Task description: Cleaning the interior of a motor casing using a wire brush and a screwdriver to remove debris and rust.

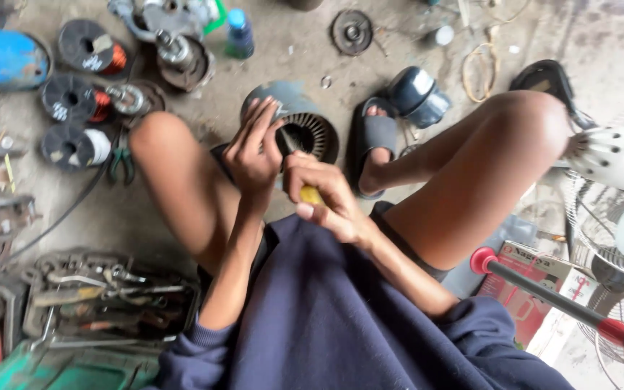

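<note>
I sit low over a concrete floor with a grey motor stator housing (305, 115) between my knees, its slotted core facing me. My left hand (253, 148) rests on the housing's near left rim, fingers spread along it. My right hand (323, 195) is closed around a yellow-handled screwdriver (310, 193); its dark shaft points up into the core's opening. My sandalled foot (375, 144) sits just right of the housing.
Spools of copper wire (92, 47) and motor parts lie at the upper left, with pliers (120, 162) nearby. A tray of tools (110, 296) is at lower left. A white fan (615, 209), a red-tipped rod (543, 289) and a cardboard box (536, 285) stand right.
</note>
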